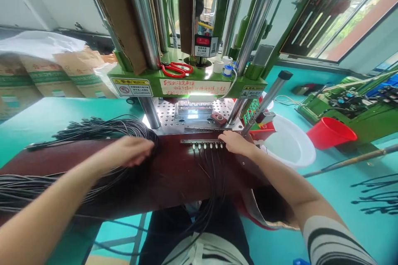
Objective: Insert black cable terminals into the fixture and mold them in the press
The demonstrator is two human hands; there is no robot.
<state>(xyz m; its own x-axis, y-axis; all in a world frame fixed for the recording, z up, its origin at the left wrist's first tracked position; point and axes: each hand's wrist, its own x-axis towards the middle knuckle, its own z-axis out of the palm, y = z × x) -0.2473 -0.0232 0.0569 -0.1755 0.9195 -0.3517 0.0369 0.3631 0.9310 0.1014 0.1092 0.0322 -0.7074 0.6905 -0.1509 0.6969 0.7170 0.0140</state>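
Observation:
My left hand (132, 151) reaches over a big bundle of black cables (93, 130) on the dark red worktop (168, 174), its fingers curled onto the cable ends; what they pinch is hidden. My right hand (236, 143) rests at the right end of a narrow metal fixture bar (202, 143) with its fingers bent on the bar. Several black cables with metal plug ends (207, 147) sit in a row in that bar and trail down toward my lap.
A green vertical press (186, 83) with steel columns stands right behind the worktop. Red scissors (175, 68) and tape rolls lie on its ledge. A white basin (289, 143) and red bucket (329, 132) stand right; cardboard boxes (46, 74) are stacked left.

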